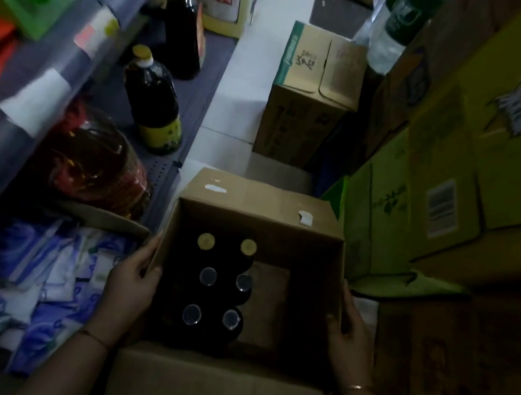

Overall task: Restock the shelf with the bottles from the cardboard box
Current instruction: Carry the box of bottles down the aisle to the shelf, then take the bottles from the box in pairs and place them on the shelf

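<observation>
Two dark bottles (pixel 153 98) stand on the shelf (pixel 194 109) to my left; the box (pixel 257 224) in front of me holds six more (pixel 219 284), its right third bare. My left hand (pixel 132 282) and right hand (pixel 350 331) clasp its side walls, holding no bottle yet
</observation>
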